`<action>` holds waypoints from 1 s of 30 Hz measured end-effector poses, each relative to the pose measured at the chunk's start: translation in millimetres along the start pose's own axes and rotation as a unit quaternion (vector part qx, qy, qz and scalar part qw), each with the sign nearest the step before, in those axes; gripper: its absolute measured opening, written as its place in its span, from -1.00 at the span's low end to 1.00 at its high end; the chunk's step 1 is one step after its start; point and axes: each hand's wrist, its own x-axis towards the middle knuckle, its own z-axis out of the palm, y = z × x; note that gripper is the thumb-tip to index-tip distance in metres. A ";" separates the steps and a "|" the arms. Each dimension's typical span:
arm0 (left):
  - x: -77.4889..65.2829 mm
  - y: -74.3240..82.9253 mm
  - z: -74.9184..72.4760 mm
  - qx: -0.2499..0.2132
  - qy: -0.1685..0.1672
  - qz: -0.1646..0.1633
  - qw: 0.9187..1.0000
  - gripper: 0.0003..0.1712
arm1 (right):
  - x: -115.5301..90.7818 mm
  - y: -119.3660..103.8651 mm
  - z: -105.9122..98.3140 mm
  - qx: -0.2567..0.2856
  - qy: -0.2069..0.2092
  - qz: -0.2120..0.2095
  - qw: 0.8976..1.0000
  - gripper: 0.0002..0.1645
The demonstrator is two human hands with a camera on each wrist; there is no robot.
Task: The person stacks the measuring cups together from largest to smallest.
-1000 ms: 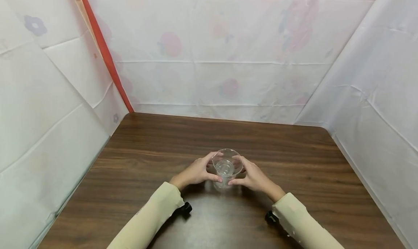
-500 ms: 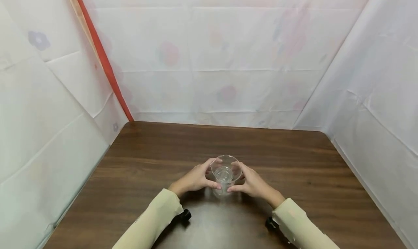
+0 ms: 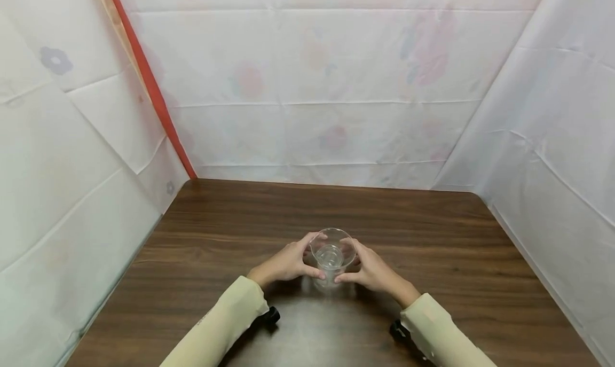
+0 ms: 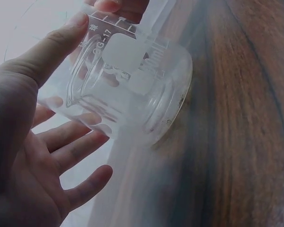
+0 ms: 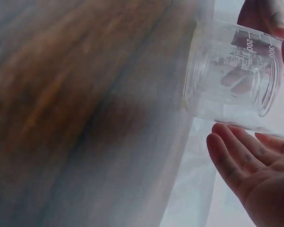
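Between my two hands stands a clear glass beaker (image 3: 331,236), upright, with white graduation marks and a flared rim. A smaller glass beaker (image 5: 229,71) sits inside it; its rim shows through the outer wall in both wrist views. From the left, my left hand (image 3: 290,261) holds the large beaker, thumb on the near wall and fingers round the side. My right hand (image 3: 376,268) grips the opposite side the same way, the two thumbtips a little apart. The large beaker's base is right at the wooden tabletop (image 4: 246,118).
White floral sheets (image 3: 307,78) hang behind the table and along both sides. A red strip (image 3: 149,84) runs down the back left corner. Dark wrist-camera mounts (image 3: 271,314) show below the light sleeves (image 3: 221,324).
The head view has tilted slightly, so the table and hands sit lower in the picture. Both hands keep their hold on the large beaker, which stays in place on the table.
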 end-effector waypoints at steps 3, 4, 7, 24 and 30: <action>1.6 0.6 1.8 0.001 -0.001 0.001 1.000 -0.02 | -1.9 0.0 -2.4 -0.003 0.001 0.003 1.000 0.02; 2.1 1.0 2.6 0.003 -0.002 0.001 1.000 -0.01 | -2.8 0.3 -3.3 -0.006 0.001 0.004 1.000 0.02; 3.7 2.2 4.3 0.005 -0.003 0.002 1.000 -0.01 | -4.7 0.4 -5.4 -0.014 0.002 0.007 1.000 0.02; 1.8 -1.1 1.0 -0.021 0.006 0.017 1.000 -0.01 | 0.6 -1.5 -4.4 -0.041 0.014 0.007 0.999 0.06; -0.4 -1.2 0.0 -0.006 0.007 0.023 1.000 0.11 | -0.3 1.0 -10.2 -0.034 0.001 0.004 0.999 0.13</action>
